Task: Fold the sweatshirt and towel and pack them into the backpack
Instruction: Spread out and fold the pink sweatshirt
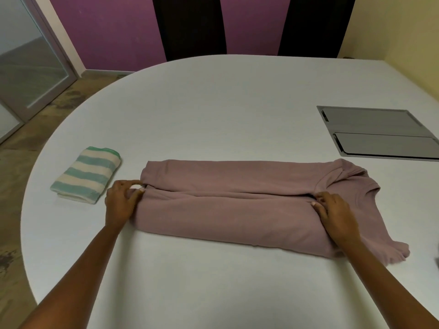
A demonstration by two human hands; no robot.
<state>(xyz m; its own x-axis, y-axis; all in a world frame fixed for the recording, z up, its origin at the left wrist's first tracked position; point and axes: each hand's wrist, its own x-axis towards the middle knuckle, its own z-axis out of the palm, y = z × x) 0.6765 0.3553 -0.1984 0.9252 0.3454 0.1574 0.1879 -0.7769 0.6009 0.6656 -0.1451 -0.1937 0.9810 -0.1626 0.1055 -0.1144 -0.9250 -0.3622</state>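
Now the mauve sweatshirt [237, 210] is lying lengthwise across the white surface [213, 103], sides folded inward. My left hand [121, 203] is pinching its hem end, my right hand [332, 214] pinching fabric near the collar. Left of it, the striped towel [86, 174] is sitting folded.

You have the mauve sweatshirt [237, 210] lying flat as a long band, both long sides folded in so their edges meet along a middle seam, its neckline at the right end and a cuff sticking out at the near right corner. The towel [86, 174], striped teal and cream, lies folded into a small block just left of the sweatshirt, apart from it.
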